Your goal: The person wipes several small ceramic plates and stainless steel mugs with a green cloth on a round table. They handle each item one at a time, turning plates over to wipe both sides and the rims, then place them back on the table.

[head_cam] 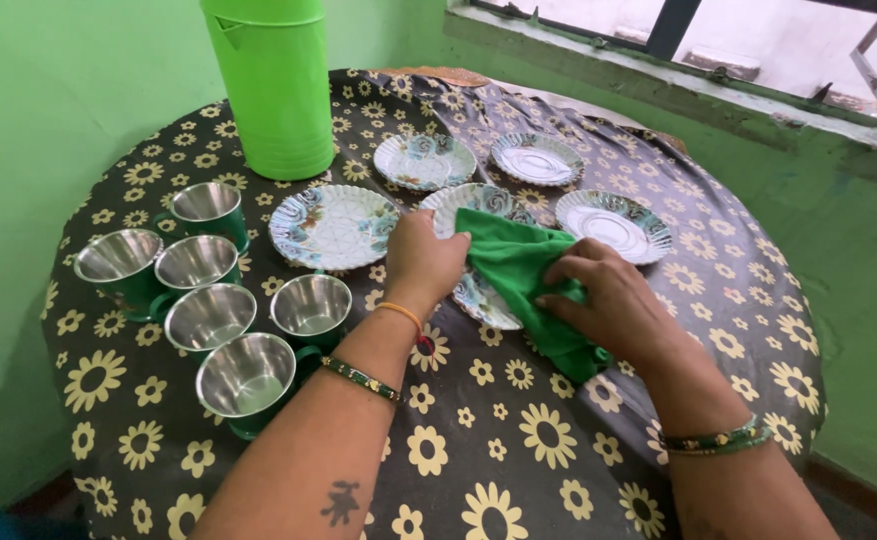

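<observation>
Green cloth (518, 262): it lies bunched over the nearest patterned saucer (480, 298) at the middle of the round table (558, 470), and trails off toward your right wrist.
Left hand (421, 262): your fingers are curled closed around the upper left corner of the cloth, and the hand rests on the saucer's left edge.
Right hand (608, 300): your palm faces down and your fingers are spread flat, pressing the cloth onto the saucer; nothing is pinched in it.
Other saucers: four more lie on the table beyond your hands, one large plate (333, 226) to the left of the cloth, two small ones (424, 161) and (536, 159) farther back, and one (613, 226) to the right, just beside your right fingers.
Steel cups (248, 378): six green-handled cups stand upright in a cluster to the left of your left forearm, well apart from the cloth.
Green jug (276, 85): it stands at the far left of the table, behind the cups.
Tablecloth: dark with cream flowers.
</observation>
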